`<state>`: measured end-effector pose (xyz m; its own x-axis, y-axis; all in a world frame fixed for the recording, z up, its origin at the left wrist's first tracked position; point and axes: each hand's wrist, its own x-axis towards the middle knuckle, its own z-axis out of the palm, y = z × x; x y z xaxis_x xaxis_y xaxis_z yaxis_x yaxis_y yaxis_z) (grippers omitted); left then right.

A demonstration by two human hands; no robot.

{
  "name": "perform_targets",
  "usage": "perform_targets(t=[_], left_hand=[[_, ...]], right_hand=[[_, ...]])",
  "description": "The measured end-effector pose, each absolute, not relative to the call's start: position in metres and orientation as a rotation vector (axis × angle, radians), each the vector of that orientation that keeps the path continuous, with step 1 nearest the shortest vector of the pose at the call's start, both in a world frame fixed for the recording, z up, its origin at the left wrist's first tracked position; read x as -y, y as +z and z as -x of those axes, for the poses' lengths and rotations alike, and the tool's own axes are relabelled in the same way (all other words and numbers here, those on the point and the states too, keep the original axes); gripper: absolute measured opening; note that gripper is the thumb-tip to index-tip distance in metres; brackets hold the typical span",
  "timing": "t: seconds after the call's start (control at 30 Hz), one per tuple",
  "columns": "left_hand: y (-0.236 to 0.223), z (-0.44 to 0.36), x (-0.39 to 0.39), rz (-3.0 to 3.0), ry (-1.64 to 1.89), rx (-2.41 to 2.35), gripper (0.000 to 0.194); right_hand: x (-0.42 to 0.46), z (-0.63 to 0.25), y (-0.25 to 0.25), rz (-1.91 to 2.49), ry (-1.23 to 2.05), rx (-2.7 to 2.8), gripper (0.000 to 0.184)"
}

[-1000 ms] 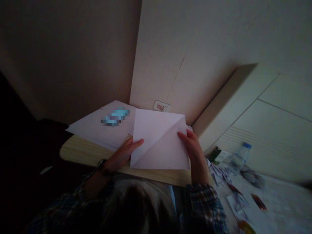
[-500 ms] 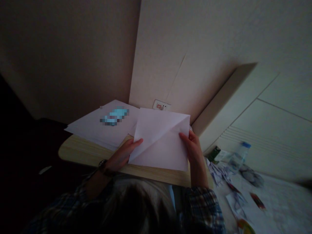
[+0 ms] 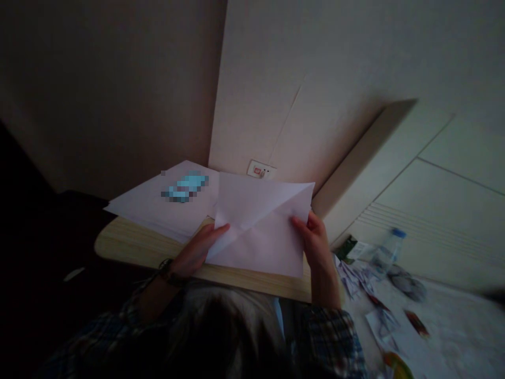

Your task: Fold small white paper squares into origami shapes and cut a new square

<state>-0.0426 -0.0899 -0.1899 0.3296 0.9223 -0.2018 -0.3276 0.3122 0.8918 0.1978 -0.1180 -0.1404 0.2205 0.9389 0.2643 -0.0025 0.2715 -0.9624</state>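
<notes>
A white sheet of paper [image 3: 260, 226] with a diagonal crease is held up over a small light wooden table [image 3: 130, 245]. My left hand [image 3: 199, 250] grips its left edge, thumb on top. My right hand [image 3: 313, 239] pinches its right edge, fingers curled behind the sheet. Both wrists come out of plaid sleeves, and a watch sits on the left wrist. Behind the sheet lies a stack of white paper [image 3: 165, 202] with a blurred blue patch on it.
A wall socket [image 3: 261, 170] sits on the wall just behind the table. To the right, on a pale surface, lie a plastic bottle [image 3: 384, 252], crumpled paper scraps [image 3: 355, 276] and small wrappers [image 3: 416, 322]. The left side is dark.
The sheet has tilted and shifted slightly right, its top right corner rising. Both hands kept their hold on its edges.
</notes>
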Motion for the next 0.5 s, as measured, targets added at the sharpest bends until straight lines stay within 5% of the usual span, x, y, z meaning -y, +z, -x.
perform_targets(t=[0.3, 0.5], left_hand=[[-0.186, 0.039, 0.084, -1.101, 1.115, -0.91, 0.054], [-0.188, 0.039, 0.08, -1.372, 1.522, -1.254, 0.091]], right_hand=[[0.12, -0.197, -0.144, 1.111, 0.832, 1.096, 0.023], [0.113, -0.197, -0.153, 1.162, 0.809, 1.03, 0.027]])
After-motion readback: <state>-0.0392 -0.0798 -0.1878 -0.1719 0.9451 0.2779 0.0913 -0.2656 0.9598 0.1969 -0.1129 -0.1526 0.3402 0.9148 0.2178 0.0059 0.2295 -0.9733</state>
